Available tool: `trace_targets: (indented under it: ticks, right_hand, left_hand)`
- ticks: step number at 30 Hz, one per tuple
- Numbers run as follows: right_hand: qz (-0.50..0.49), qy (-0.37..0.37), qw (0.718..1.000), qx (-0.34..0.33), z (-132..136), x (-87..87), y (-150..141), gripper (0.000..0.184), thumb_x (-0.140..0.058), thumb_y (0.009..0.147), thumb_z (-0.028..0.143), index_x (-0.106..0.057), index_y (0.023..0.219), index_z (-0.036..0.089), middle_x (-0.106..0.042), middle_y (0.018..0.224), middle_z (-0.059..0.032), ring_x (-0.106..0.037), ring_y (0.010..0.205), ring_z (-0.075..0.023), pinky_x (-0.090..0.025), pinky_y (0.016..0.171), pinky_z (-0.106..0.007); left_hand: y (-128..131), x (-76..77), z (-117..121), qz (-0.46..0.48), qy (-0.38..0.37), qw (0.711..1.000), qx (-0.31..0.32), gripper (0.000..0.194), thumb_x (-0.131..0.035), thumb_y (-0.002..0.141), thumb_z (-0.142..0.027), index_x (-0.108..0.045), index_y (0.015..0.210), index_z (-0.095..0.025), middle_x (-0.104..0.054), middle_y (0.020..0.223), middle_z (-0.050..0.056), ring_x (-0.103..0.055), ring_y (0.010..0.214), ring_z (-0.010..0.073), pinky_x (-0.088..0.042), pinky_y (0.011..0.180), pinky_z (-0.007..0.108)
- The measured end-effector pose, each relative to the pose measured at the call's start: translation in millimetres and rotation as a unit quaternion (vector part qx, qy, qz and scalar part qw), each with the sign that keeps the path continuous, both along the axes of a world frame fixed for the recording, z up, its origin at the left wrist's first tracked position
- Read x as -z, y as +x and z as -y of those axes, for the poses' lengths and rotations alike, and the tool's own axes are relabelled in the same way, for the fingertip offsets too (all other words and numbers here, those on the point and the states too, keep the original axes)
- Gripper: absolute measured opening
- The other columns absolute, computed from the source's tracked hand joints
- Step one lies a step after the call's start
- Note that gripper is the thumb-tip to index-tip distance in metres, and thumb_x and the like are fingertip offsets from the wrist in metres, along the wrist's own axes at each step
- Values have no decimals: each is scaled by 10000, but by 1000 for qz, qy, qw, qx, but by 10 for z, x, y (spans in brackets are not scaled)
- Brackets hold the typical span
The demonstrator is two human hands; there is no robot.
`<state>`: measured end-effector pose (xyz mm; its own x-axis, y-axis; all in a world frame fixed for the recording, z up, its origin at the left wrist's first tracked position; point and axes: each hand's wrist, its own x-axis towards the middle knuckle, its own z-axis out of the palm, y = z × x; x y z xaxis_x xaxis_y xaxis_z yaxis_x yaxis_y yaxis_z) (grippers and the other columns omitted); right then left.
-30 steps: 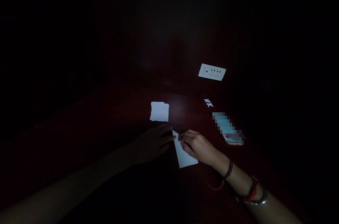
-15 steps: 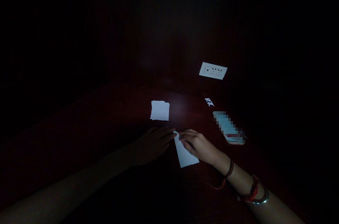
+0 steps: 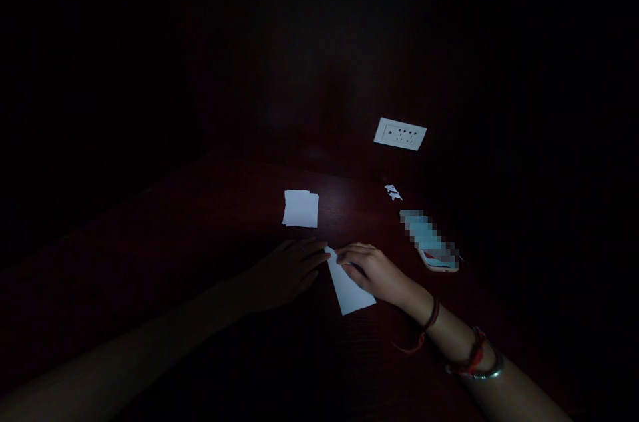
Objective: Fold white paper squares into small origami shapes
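Observation:
A folded white paper (image 3: 348, 290) lies on the dark red table (image 3: 200, 229) in dim light. My right hand (image 3: 375, 272) rests on the paper's right side, its fingers bent and pressing down near the paper's top corner. My left hand (image 3: 287, 271) lies flat on the table at the paper's left edge, fingers stretched out and touching that corner. Red cords and a metal bangle circle my right wrist.
A small stack of white paper squares (image 3: 300, 208) lies just beyond my hands. A phone (image 3: 430, 242) lies to the right, with a small folded paper shape (image 3: 393, 192) behind it. A white wall socket (image 3: 400, 134) sits on the dark wall beyond.
Almost nothing has changed; my right fingers have crept slightly along the paper's top edge and both hands stay on the paper.

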<state>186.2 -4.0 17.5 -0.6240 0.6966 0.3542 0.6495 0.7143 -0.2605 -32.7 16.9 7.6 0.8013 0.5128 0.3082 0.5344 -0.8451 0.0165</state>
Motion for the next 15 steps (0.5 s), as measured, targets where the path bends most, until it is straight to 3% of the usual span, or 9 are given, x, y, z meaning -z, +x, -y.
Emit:
trace_targets:
  ticks: [15]
  right_hand:
    - [-6,-4,1000,3,-15,21,17,164,-440,810,166,-568,911,180,-581,1011,-55,-506,963,-154,-387,815,-311]
  left_hand:
    - [-4,62,-15,8,3,1000,7,357,-314,875,-241,-335,1231,-235,-314,1308,28,-250,1201,203,-248,942,386]
